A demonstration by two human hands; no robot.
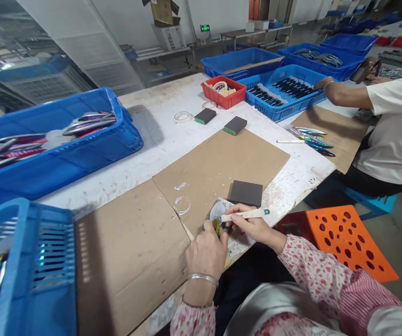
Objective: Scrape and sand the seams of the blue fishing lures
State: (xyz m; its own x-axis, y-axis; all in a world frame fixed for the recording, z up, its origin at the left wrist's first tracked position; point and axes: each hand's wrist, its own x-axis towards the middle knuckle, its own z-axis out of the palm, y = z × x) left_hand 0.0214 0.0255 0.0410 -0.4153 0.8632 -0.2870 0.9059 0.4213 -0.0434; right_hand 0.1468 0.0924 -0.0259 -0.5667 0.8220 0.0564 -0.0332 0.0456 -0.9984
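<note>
My left hand point(208, 249), with a bangle at its wrist, is closed around a small shiny yellow-green fishing lure point(216, 225) near the table's front edge. Most of the lure is hidden by the fingers. My right hand point(252, 226) pinches a paintbrush point(248, 214) by its flat pale handle, with the brush end close to the lure; its tip is hard to make out. Just beyond both hands sits a small round whitish dish point(218, 210). A dark sanding block point(246, 192) lies on the brown cardboard point(222, 161) behind my right hand.
Blue crates with lures stand left point(82, 149), front left point(47, 298) and far right point(281, 109). Two green-edged sanding blocks, a tape roll point(183, 116) and a red basket point(224, 100) lie beyond the cardboard. A co-worker point(393, 126) sits right, near an orange stool point(350, 242).
</note>
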